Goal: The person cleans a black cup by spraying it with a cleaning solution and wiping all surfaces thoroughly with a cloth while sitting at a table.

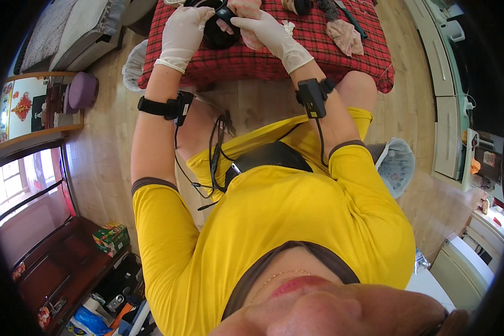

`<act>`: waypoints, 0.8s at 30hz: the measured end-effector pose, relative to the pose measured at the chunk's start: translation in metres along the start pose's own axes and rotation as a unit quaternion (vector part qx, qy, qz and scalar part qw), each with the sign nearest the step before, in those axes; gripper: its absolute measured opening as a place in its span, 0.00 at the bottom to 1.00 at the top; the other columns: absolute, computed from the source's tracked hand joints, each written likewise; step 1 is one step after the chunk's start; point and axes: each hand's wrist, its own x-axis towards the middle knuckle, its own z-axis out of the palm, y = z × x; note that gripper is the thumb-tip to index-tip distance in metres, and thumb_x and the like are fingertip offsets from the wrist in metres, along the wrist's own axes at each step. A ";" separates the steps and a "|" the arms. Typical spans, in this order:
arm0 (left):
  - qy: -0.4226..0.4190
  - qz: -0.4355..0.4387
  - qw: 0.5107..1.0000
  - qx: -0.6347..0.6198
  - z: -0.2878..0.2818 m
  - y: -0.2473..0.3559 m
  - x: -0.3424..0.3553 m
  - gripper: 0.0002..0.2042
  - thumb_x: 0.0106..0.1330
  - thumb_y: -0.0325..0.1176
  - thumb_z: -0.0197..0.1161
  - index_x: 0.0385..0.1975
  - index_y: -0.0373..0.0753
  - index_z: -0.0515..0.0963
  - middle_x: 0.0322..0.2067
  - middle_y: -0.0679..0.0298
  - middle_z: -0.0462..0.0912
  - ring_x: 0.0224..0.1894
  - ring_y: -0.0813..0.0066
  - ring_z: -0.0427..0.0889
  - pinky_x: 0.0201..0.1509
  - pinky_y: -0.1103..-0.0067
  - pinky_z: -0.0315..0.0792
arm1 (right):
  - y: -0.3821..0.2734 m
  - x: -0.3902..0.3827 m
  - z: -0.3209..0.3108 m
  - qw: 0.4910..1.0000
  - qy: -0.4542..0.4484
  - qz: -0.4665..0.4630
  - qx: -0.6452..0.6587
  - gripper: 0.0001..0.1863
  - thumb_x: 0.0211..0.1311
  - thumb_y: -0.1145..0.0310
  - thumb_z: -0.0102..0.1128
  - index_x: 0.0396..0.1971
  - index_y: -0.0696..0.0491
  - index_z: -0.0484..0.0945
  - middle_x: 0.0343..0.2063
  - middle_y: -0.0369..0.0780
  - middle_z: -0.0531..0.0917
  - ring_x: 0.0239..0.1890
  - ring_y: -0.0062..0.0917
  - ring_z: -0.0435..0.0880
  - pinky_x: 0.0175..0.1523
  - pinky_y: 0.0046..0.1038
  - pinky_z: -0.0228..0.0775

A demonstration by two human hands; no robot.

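Note:
Both my hands wear thin white gloves and work at the table's near edge. My left hand (183, 35) is closed, its fingertips pinched on the left side of a black thing with a glossy curved band (225, 13), which looks like headphones. A round, dull black part (218, 38) of it hangs below the band. My right hand (270, 37) is closed on a pink cloth (245, 8), its fingers against the black thing's right side. Part of the cloth shows under the fingers. The picture's upper edge cuts off the far side of both things.
A red plaid cloth (313, 64) covers the table. On its right lie a crumpled pink rag (344, 38), a dark green-handled tool (353, 21) and a spool-like roll (291, 5). A lined bin (396, 167) stands at my right; cables (214, 151) hang across my lap.

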 end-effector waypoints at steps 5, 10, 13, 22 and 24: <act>0.009 -0.019 1.000 -0.017 0.000 -0.006 -0.010 0.11 0.69 0.40 0.61 0.41 0.43 0.85 0.35 0.54 0.85 0.42 0.54 0.82 0.47 0.66 0.76 | -0.008 -0.012 0.025 0.993 0.031 0.023 -0.112 0.11 0.64 0.58 0.67 0.38 0.50 0.84 0.22 0.30 0.79 0.19 0.12 0.70 0.24 0.20 0.61; 0.002 -0.018 0.999 -0.036 -0.002 -0.001 -0.001 0.11 0.69 0.40 0.61 0.40 0.43 0.85 0.35 0.56 0.85 0.43 0.55 0.82 0.47 0.65 0.76 | -0.007 -0.006 0.011 0.988 -0.088 -0.019 -0.128 0.09 0.65 0.62 0.67 0.37 0.49 0.78 0.21 0.30 0.75 0.22 0.14 0.70 0.28 0.23 0.64; -0.005 -0.013 0.999 -0.032 -0.002 -0.002 -0.002 0.11 0.69 0.39 0.60 0.40 0.41 0.85 0.36 0.56 0.86 0.44 0.55 0.82 0.48 0.66 0.76 | 0.001 -0.014 0.021 0.964 -0.015 -0.130 -0.232 0.11 0.64 0.64 0.67 0.40 0.51 0.76 0.26 0.34 0.76 0.28 0.22 0.75 0.35 0.29 0.70; -0.111 -0.195 0.966 -0.128 -0.036 0.000 -0.014 0.21 0.72 0.48 0.59 0.44 0.33 0.82 0.35 0.59 0.87 0.38 0.64 0.82 0.49 0.75 0.73 | 0.015 -0.028 0.060 0.756 0.100 -0.355 -0.541 0.07 0.55 0.69 0.63 0.31 0.52 0.74 0.31 0.42 0.79 0.37 0.39 0.80 0.42 0.36 0.72; -0.043 -0.262 0.926 -0.268 -0.031 0.006 -0.022 0.23 0.73 0.50 0.59 0.47 0.31 0.81 0.33 0.62 0.86 0.35 0.73 0.80 0.44 0.77 0.72 | 0.011 -0.031 0.062 0.704 0.090 -0.346 -0.613 0.07 0.53 0.69 0.64 0.30 0.51 0.75 0.31 0.40 0.79 0.38 0.36 0.80 0.41 0.34 0.71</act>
